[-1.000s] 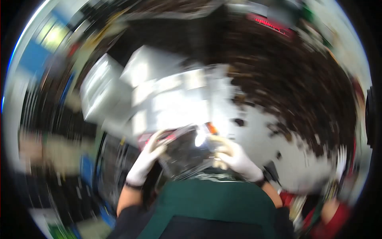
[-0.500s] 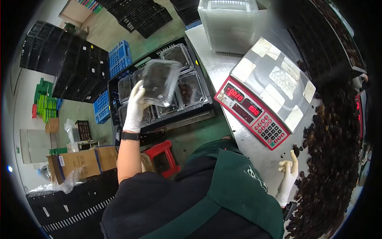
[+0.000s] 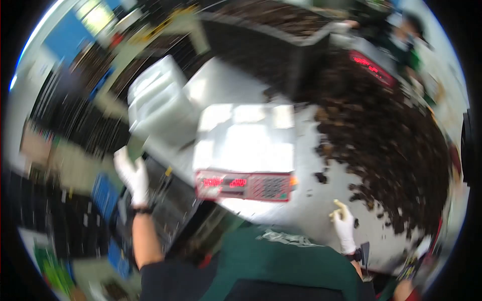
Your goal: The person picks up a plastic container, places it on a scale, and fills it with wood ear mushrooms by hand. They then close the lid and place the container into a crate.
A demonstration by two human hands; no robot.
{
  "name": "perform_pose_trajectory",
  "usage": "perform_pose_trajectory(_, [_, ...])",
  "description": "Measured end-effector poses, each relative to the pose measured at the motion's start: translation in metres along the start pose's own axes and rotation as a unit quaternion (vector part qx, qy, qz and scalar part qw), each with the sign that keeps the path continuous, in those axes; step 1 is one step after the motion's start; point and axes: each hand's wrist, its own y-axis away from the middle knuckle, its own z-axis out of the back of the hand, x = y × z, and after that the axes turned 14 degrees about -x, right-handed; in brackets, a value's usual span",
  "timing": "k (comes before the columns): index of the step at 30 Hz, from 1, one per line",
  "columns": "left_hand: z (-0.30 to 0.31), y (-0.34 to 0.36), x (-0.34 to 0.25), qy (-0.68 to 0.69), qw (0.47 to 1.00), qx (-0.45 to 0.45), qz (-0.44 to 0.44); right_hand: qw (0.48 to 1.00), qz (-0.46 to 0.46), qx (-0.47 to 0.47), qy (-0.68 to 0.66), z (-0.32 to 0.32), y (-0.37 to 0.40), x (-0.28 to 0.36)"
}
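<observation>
The view is smeared by motion. My left hand (image 3: 133, 175), in a white glove, is raised at the left with its fingers apart and nothing in them. Just above it stands a tall stack of clear plastic containers (image 3: 159, 105). My right hand (image 3: 344, 228), gloved too, hovers over the metal table (image 3: 306, 220) with its fingers loosely bent and apart, holding nothing. Between the hands sits a red scale (image 3: 246, 185) with a shiny plate and lit red digits. A heap of dark brown pieces (image 3: 391, 145) spreads right of the scale.
A black crate (image 3: 193, 223) stands below the table's left edge. At the back is a large dark bin (image 3: 251, 50) holding brown pieces. Another person (image 3: 404, 45) is at the far right near a second scale (image 3: 371, 67). Black crate stacks (image 3: 75, 215) fill the left.
My left hand has let go of the clear container and moved towards the container stack. The view has swung right, bringing the scale to the middle. My right hand stays over the table.
</observation>
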Motion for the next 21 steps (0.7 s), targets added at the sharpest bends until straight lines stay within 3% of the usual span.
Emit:
perform_pose_trajectory(1, [0.003, -0.035, -0.042, 0.076, 0.996, -0.036, -0.017, 0.998, 0.034, -0.030, 0.044, 0.004, 0.007, 0.002])
perform_pose_trajectory(2, [0.006, -0.060, -0.074, 0.014, 0.996, -0.050, -0.077, 0.992, 0.059, -0.059, 0.093, 0.005, 0.013, 0.006])
perform_pose_trajectory(4, [-0.013, -0.092, -0.097, 0.017, 0.987, -0.012, -0.157, 0.987, 0.078, -0.119, 0.071, 0.000, 0.023, -0.011])
perform_pose_trajectory(6, [-0.051, -0.106, -0.085, 0.071, 0.980, 0.091, -0.163, 0.985, 0.044, -0.155, 0.060, -0.005, 0.028, -0.026])
perform_pose_trajectory(7, [-0.056, -0.111, -0.091, 0.130, 0.972, 0.176, -0.091, 0.980, 0.064, -0.188, 0.034, -0.010, 0.027, -0.035])
perform_pose_trajectory(8, [-0.057, -0.119, -0.099, 0.059, 0.968, 0.223, -0.104, 0.973, 0.080, -0.218, 0.012, -0.013, 0.029, -0.041])
perform_pose_trajectory(9, [-0.089, -0.117, -0.067, 0.132, 0.964, 0.123, -0.194, 0.965, 0.094, -0.242, 0.024, -0.013, 0.030, -0.038])
perform_pose_trajectory(10, [-0.098, -0.132, -0.046, 0.108, 0.954, 0.192, -0.205, 0.960, 0.103, -0.257, 0.037, -0.014, 0.032, -0.034])
perform_pose_trajectory(13, [-0.068, -0.174, -0.108, 0.125, 0.934, 0.283, -0.177, 0.946, 0.124, -0.298, 0.040, -0.021, 0.031, -0.039])
perform_pose_trajectory(17, [-0.005, -0.168, -0.137, 0.108, 0.918, 0.377, -0.050, 0.941, 0.135, -0.308, 0.037, -0.022, 0.031, -0.041])
perform_pose_trajectory(21, [-0.021, -0.186, -0.112, 0.186, 0.910, 0.358, -0.096, 0.951, 0.080, -0.295, 0.044, -0.007, 0.032, -0.039])
